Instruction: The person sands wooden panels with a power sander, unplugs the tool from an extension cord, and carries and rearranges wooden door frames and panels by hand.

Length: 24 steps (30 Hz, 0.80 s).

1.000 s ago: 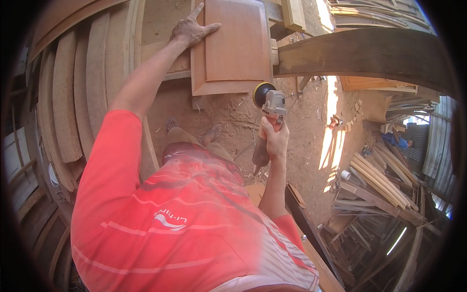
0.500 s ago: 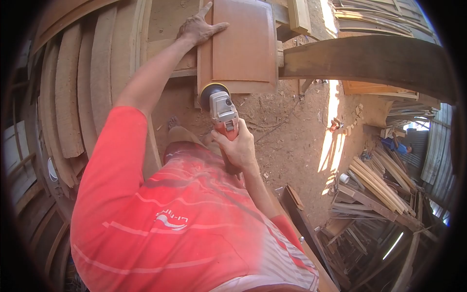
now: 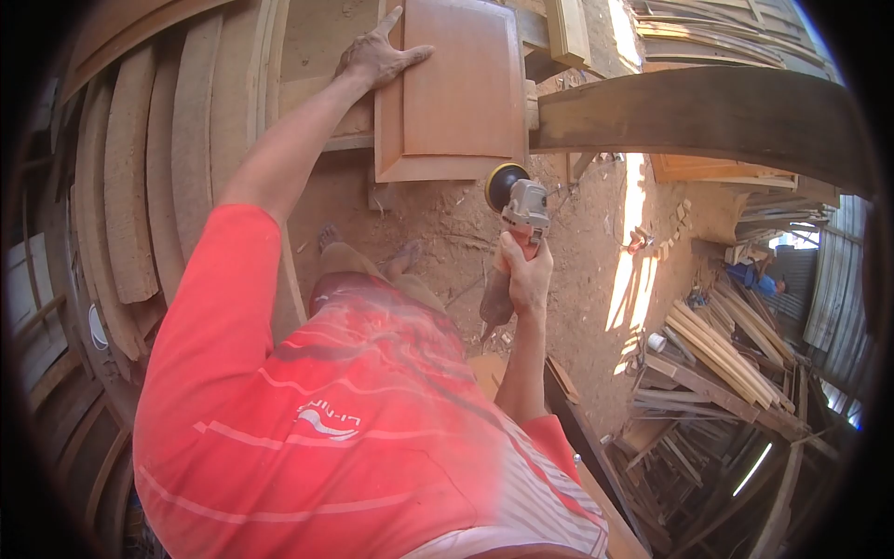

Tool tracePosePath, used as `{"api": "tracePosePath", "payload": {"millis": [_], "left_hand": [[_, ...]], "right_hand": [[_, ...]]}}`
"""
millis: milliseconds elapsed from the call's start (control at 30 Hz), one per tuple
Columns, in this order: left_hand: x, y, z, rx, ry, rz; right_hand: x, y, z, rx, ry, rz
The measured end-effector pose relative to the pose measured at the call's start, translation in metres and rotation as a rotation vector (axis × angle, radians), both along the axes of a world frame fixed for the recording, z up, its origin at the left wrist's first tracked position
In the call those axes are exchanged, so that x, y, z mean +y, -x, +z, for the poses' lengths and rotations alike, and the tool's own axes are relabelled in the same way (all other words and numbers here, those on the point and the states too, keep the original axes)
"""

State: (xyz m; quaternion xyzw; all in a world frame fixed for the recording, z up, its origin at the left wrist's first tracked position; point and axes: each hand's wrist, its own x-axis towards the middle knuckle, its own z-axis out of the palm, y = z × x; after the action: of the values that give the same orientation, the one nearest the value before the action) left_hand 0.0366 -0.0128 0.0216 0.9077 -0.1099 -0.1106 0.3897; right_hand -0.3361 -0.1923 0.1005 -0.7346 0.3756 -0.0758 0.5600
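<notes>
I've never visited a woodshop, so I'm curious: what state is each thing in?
Panelled door: laid panel side up
Left hand: open, resting on the panelled door
Disc sander: held by the door's near right corner; on or off, cannot tell
Right hand: closed around the disc sander
Thick planks: side by side

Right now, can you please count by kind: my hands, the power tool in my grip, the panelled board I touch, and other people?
Your hands: 2 (left hand, right hand)
Power tool: 1
Panelled board: 1
Other people, visible: 1 (person in blue)
Total: 5
</notes>
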Motion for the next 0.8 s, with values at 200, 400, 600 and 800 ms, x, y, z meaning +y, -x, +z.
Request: {"api": "tracePosePath", "payload": {"millis": [200, 400, 600, 800], "left_hand": [[0.001, 0.001, -0.002, -0.005, -0.001, -0.009], [0.002, 0.0, 0.0, 0.005, -0.007, -0.017], [0.0, -0.002, -0.008, 0.003, -0.015, -0.017], [-0.004, -0.005, -0.016, -0.005, -0.021, 0.008]], "right_hand": [[0.08, -0.019, 0.013, 0.168, 0.12, 0.352], [0.017, -0.002, -0.011, 0.122, 0.084, 0.165], [-0.064, 0.032, -0.014, -0.044, 0.069, -0.147], [-0.054, 0.082, -0.004, -0.26, -0.439, -0.313]]}}
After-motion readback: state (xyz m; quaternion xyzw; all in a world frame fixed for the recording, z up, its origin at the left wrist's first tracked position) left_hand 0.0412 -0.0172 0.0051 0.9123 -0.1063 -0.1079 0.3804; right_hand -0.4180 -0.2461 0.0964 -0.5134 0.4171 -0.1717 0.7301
